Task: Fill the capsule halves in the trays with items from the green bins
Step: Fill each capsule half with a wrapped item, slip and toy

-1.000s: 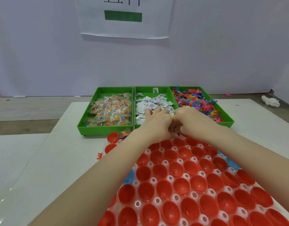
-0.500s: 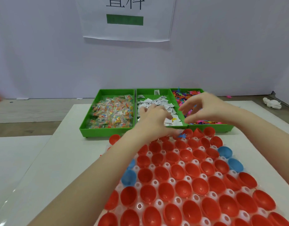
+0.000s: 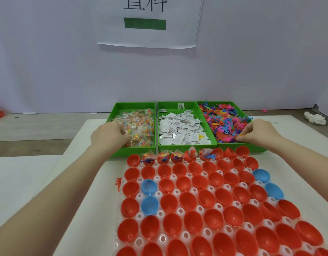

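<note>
Both hands are now parted from the middle: left hand (image 3: 110,134) curled into the candy-packet bin (image 3: 135,126), right hand (image 3: 256,133) pinching among the figures bin (image 3: 226,122). What is grasped cannot be told. Next picks are judged underway; most capsule halves (image 3: 205,198) are unfilled.

The wall sheet (image 3: 150,23) shows cropped characters, seemingly "直科", above a green bar.

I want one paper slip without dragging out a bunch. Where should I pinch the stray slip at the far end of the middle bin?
Probably come straight from above and pinch the short edges of the stray slip. It lies flat and alone on the bare floor of the middle bin, apart from the heap of slips, so nothing overlaps it.
</note>
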`<state>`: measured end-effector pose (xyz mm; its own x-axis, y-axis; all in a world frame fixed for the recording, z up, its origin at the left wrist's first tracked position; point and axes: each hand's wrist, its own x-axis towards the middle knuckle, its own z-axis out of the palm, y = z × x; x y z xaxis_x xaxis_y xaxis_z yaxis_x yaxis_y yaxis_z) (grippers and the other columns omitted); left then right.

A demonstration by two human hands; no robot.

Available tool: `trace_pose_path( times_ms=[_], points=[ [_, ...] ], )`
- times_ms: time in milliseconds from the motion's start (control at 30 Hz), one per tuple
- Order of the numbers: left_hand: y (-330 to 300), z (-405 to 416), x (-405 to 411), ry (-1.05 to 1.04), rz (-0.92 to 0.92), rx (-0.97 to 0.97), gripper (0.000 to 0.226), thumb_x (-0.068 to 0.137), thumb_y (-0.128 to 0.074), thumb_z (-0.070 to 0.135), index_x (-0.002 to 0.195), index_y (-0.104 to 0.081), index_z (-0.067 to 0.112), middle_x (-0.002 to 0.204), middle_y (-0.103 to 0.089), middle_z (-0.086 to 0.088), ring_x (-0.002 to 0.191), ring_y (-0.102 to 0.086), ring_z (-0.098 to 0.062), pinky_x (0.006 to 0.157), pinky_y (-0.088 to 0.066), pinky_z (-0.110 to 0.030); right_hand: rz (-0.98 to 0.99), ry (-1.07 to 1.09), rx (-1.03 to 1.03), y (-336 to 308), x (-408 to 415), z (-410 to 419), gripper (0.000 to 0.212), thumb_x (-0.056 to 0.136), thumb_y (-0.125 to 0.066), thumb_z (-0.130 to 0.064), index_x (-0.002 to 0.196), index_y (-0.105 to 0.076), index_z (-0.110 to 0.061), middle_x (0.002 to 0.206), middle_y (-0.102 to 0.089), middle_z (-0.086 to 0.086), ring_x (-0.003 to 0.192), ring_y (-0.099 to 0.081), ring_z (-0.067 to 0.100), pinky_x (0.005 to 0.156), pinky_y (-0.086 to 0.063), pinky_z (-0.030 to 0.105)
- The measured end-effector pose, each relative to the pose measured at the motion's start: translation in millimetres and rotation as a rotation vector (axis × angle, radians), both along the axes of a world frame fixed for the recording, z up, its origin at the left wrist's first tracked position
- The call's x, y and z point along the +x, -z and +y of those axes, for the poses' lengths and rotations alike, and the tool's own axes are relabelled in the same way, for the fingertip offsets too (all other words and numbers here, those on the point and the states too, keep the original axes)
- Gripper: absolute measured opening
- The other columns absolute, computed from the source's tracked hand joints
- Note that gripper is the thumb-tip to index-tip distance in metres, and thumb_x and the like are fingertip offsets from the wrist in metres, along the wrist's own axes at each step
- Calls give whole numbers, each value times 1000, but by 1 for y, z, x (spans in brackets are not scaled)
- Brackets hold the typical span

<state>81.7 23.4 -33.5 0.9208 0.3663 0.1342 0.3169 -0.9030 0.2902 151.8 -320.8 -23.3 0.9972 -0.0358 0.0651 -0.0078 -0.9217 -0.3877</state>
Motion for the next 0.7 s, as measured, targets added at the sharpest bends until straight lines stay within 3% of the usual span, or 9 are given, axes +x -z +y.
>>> trace_pose_path(
  times_ms=[100,200,367,467,600,700],
  points=[
    [1,-4,-1,-6,-42,-45,19,85,-63,29,80,-68,11,94,-68,-11,91,-59,-29,70,-44,-32,-101,22,-12,1,0,0,14,76,-74,-25,75,-72,-11,87,-69,13,82,-57,24,68,-38,29],
    [6,-4,-3,-4,-100,-63,24,87,-61,32,70,-60,14,86,-66,-9,81,-55,-26,66,-38,-30,-249,46,-19,1,-2,2,17,85,-64,-21,85,-74,-7,84,-69,16,86,-60,33,70,-40,32],
    [10,-3,-7,35,-81,-74,36,79,-60,57,83,-63,22,81,-56,4,87,-56,-20,68,-40,-29,-364,72,89,-3,-7,6,16,81,-64,-14,73,-71,-2,63,-58,8,68,-50,22,66,-32,27],
    [9,-4,-8,52,-90,-123,28,79,-67,48,84,-63,21,84,-56,4,85,-53,-18,68,-39,-29,-348,100,156,-4,-9,9,19,82,-62,-17,70,-67,-2,62,-57,9,70,-51,22,65,-32,28],
    [13,-6,-10,48,-259,-212,12,84,-65,28,81,-65,16,85,-60,2,85,-56,-21,71,-42,-32,-206,148,305,-8,-4,19,30,89,-43,-13,76,-55,11,79,-54,30,68,-50,37,55,-28,34],
    [12,-9,-12,11,-328,-352,17,83,-65,18,68,-57,16,77,-57,3,81,-54,-20,69,-38,-31,-156,20,327,-12,-4,38,37,89,-46,-16,97,-58,18,106,-59,33,86,-54,44,60,-38,36]
  ],
)
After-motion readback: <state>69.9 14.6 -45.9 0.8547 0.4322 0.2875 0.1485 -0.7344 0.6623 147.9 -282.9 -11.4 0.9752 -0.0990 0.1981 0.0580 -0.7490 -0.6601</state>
